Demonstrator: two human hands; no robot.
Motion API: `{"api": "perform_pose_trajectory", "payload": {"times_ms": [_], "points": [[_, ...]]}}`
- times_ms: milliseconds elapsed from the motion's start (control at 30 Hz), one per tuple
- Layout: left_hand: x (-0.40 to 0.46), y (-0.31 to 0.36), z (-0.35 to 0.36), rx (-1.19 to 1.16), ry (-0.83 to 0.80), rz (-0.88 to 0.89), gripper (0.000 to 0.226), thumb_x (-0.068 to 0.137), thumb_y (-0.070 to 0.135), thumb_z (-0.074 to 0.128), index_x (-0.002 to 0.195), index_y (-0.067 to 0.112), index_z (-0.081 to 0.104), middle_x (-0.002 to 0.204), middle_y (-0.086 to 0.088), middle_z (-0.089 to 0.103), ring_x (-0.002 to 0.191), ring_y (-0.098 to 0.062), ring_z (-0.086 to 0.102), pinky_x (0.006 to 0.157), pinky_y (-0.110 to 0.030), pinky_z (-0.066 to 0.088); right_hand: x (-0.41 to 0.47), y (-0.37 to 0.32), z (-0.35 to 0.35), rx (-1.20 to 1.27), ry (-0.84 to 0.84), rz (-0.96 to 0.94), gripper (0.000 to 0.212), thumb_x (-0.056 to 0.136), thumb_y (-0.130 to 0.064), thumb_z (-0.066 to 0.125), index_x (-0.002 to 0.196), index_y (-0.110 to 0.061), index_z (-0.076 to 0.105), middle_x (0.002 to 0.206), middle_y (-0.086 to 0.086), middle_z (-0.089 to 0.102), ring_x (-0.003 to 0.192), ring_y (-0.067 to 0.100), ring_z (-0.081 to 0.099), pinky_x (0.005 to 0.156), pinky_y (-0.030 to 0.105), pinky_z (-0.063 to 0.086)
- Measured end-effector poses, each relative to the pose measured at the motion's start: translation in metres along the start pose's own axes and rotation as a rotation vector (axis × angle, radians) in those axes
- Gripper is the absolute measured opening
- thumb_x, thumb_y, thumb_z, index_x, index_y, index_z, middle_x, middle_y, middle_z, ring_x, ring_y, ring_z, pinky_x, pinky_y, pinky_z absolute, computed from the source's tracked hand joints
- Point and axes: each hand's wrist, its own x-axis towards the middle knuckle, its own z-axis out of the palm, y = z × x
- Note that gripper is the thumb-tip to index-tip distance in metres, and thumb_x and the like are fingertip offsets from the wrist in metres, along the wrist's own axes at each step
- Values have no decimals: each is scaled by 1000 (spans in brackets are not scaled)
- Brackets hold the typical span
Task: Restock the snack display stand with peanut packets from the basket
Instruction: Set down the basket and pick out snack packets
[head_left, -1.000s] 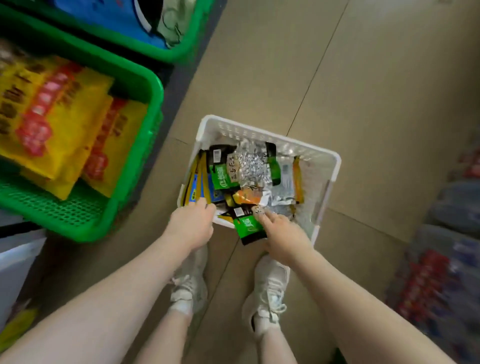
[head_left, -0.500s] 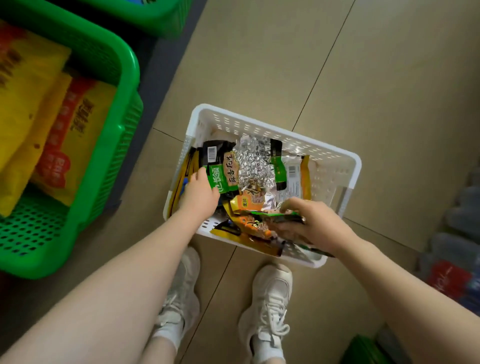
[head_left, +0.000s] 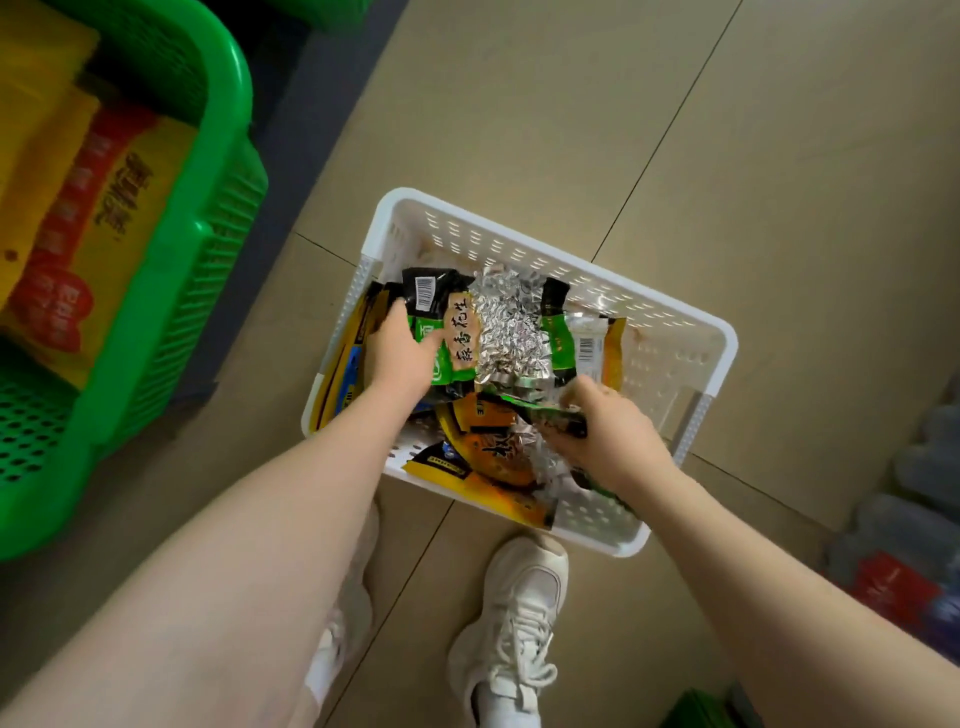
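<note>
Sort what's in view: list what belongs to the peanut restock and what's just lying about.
Belongs:
white basket
green peanut packet under the left hand
green packet in the right hand grip

Lying about:
green crate of yellow bags
white shoes

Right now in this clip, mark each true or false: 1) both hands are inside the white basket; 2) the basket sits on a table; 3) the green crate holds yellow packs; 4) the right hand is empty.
1) True: the left hand and right hand are in the white basket.
2) False: it sits on the tiled floor.
3) True: the green crate holds yellow packs.
4) False: it grips a green-and-black packet.
</note>
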Motion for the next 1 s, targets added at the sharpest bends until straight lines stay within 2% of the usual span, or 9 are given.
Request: {"api": "perform_pose_trajectory", "payload": {"times_ms": [133,267,400,500,600,667,767,900,1000], "points": [[-16,8,-24,274,81,288,28,95,20,47,120,8,44,92,-18,60,77,-33,56,59,-39,45,-11,-1,19,78,12,48,28,90,-28,57,113,-23,43,109,11,64,93,31,60,75,40,54],[-57,29,-73,585,112,667,21,92,9,47,113,10,51,94,-15,65,74,-38,62,57,-40,46,-50,-11,-16,101,-10,27,32,83,-37,65,103,-27,42,100,7,68,83,29,63,68,39,56],[-116,62,-134,832,-37,723,32,83,0,52,111,13,56,94,-10,64,81,-34,65,51,-34,36,-120,-34,-96,340,92,41,37,72,-27,73,103,-25,54,93,-4,68,84,22,64,73,32,53],[-176,96,-198,883,0,777,28,67,-3,67,89,14,63,76,-8,62,64,-30,65,42,-30,34,-185,-66,-168,477,201,-13,33,73,-17,68,103,-32,62,95,-4,70,90,17,65,81,32,54],[-241,125,-273,885,120,922,24,54,-3,67,70,15,64,62,-3,61,49,-25,60,38,-25,41,-253,-112,-234,541,326,-107,22,78,-19,69,85,-38,61,87,-7,70,87,16,67,80,33,54],[-289,141,-324,834,181,1012,17,63,7,53,71,15,65,63,-2,63,51,-24,60,39,-25,46,-296,-145,-273,566,386,-193,14,83,-19,66,87,-31,60,79,-10,67,81,15,64,72,29,53],[-361,152,-399,799,370,1098,28,67,16,40,77,16,66,66,-1,66,55,-21,63,47,-26,48,-354,-195,-314,604,418,-298,8,87,-19,61,84,-26,59,79,-4,66,74,14,60,63,26,49],[-467,147,-484,733,657,1022,25,69,16,39,90,16,52,72,-5,70,62,-23,67,51,-26,55,-427,-270,-350,612,387,-527,6,88,-23,60,85,-29,59,89,3,66,79,18,58,74,34,48],[-524,144,-529,742,803,1000,31,70,9,39,95,13,58,76,-9,71,66,-25,69,50,-34,57,-469,-322,-372,531,367,-727,6,88,-27,60,87,-32,58,86,-2,65,79,17,58,77,38,47]]}}
